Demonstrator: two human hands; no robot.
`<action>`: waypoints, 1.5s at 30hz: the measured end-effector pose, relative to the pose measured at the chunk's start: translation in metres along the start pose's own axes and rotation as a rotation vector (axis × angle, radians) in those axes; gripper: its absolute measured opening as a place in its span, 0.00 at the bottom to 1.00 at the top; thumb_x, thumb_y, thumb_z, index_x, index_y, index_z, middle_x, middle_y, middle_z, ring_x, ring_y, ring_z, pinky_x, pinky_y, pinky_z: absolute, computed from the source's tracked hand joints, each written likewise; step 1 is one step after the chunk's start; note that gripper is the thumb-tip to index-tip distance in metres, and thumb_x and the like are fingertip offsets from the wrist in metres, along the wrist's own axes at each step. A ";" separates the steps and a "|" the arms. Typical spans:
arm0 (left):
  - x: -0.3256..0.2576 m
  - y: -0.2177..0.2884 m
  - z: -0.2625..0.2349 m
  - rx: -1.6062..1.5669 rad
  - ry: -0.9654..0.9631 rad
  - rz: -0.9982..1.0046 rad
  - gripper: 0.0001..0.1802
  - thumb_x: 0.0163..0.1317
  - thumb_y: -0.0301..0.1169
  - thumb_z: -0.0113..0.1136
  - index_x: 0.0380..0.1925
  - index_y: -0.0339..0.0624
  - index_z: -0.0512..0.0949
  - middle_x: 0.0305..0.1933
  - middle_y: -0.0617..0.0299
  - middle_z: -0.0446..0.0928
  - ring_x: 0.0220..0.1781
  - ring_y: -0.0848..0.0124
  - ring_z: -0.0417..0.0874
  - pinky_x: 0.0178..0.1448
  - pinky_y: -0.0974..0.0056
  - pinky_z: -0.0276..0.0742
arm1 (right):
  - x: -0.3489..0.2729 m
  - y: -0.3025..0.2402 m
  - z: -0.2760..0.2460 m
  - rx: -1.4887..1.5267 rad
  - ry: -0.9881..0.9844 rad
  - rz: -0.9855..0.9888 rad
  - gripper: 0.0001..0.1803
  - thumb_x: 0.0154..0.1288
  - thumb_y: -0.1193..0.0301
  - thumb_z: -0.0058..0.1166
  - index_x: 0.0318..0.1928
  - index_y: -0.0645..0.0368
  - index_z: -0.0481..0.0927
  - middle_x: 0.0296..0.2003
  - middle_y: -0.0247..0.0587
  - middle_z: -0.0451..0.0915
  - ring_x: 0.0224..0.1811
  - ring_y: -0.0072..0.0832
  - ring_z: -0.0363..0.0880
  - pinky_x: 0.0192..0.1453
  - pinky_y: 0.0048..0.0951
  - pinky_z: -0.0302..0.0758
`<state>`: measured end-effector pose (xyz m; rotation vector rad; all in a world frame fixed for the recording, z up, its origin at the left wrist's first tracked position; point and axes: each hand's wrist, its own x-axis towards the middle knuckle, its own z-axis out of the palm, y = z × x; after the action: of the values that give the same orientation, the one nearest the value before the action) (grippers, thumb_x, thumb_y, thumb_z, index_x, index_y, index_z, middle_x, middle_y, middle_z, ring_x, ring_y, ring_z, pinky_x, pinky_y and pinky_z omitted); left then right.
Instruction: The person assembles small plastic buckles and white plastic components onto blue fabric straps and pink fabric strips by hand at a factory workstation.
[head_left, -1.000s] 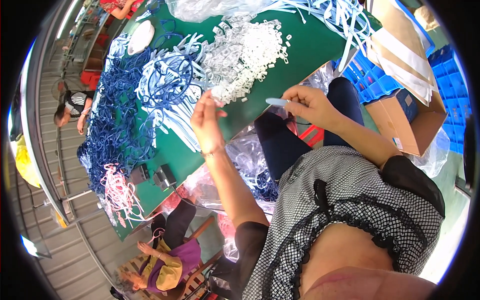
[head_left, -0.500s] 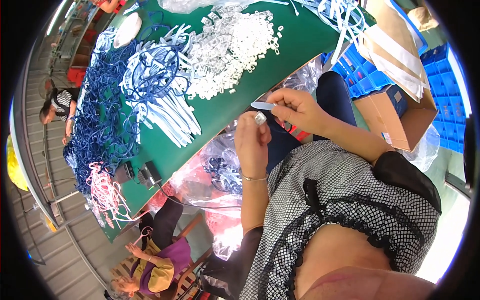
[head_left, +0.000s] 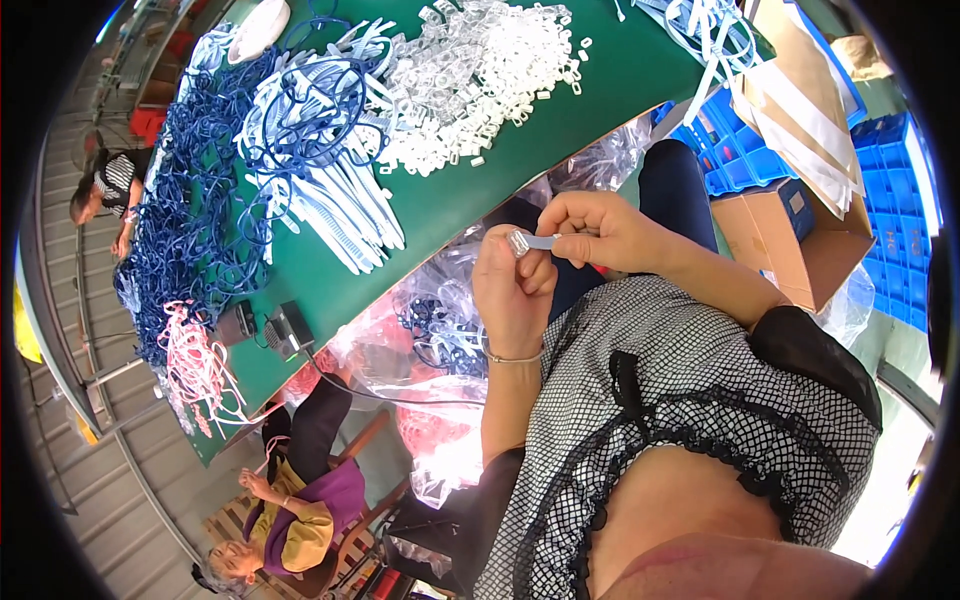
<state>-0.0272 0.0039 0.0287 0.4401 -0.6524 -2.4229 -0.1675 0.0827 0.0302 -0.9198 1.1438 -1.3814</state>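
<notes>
My left hand [head_left: 508,285] is closed round a small clear plastic buckle [head_left: 517,243], pinched at the fingertips. From the right, my right hand [head_left: 598,232] grips a light blue strap [head_left: 542,242] between thumb and forefinger. The strap's end meets the buckle; whether it passes through cannot be made out. Both hands are over my lap, just off the table's near edge. On the green table [head_left: 440,225] lie a heap of clear and white buckles [head_left: 500,75] and a bundle of light blue straps [head_left: 335,215].
Dark blue straps [head_left: 200,215] and pink straps [head_left: 195,365] cover the table's left side, near a black adapter [head_left: 288,328]. Plastic bags [head_left: 440,375] hang below the edge. At right stand a cardboard box [head_left: 770,240] and blue crates [head_left: 890,220]. Another person [head_left: 300,520] sits at lower left.
My hands have come together, bringing the strap's end from above the buckle down against it. The view has shifted slightly.
</notes>
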 end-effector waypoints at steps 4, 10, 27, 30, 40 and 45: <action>0.000 -0.007 -0.004 -0.020 0.004 -0.040 0.14 0.67 0.39 0.44 0.35 0.37 0.67 0.20 0.67 0.60 0.18 0.81 0.55 0.20 0.76 0.51 | 0.003 0.001 0.000 0.005 -0.013 -0.050 0.09 0.62 0.73 0.52 0.41 0.64 0.73 0.26 0.30 0.73 0.26 0.13 0.69 0.31 0.16 0.66; -0.001 -0.010 -0.010 0.415 0.117 0.113 0.10 0.66 0.36 0.48 0.34 0.40 0.70 0.22 0.70 0.63 0.19 0.84 0.57 0.21 0.77 0.51 | 0.004 -0.007 -0.002 -0.297 0.053 -0.205 0.08 0.59 0.74 0.54 0.38 0.63 0.72 0.30 0.33 0.73 0.29 0.18 0.71 0.32 0.19 0.68; -0.007 0.010 -0.007 0.634 0.026 -0.013 0.07 0.62 0.31 0.51 0.37 0.40 0.71 0.28 0.65 0.72 0.27 0.78 0.70 0.31 0.75 0.65 | 0.003 0.009 -0.008 -0.425 -0.025 -0.320 0.09 0.54 0.72 0.59 0.35 0.61 0.76 0.34 0.35 0.73 0.34 0.23 0.72 0.39 0.24 0.69; -0.007 0.010 -0.009 0.491 -0.028 -0.057 0.06 0.62 0.30 0.50 0.35 0.40 0.70 0.29 0.64 0.71 0.27 0.76 0.70 0.32 0.75 0.65 | 0.003 0.007 -0.008 -0.446 -0.031 -0.334 0.09 0.53 0.73 0.59 0.35 0.60 0.77 0.30 0.37 0.74 0.33 0.28 0.75 0.37 0.26 0.70; -0.012 -0.002 -0.023 0.104 -0.139 -0.064 0.09 0.55 0.32 0.52 0.27 0.38 0.67 0.30 0.52 0.73 0.29 0.65 0.75 0.36 0.64 0.72 | 0.000 0.006 -0.002 -0.421 -0.034 -0.361 0.08 0.53 0.72 0.58 0.34 0.61 0.78 0.29 0.38 0.75 0.30 0.28 0.77 0.34 0.26 0.71; -0.013 -0.005 -0.025 0.053 -0.156 -0.062 0.10 0.56 0.31 0.55 0.25 0.38 0.67 0.31 0.52 0.73 0.30 0.64 0.77 0.37 0.65 0.75 | 0.000 0.009 0.001 -0.314 -0.059 -0.342 0.06 0.55 0.75 0.56 0.34 0.62 0.77 0.29 0.37 0.75 0.30 0.25 0.78 0.33 0.23 0.73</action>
<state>-0.0078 0.0068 0.0074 0.2988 -0.7811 -2.5215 -0.1640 0.0830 0.0219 -1.4255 1.2180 -1.4547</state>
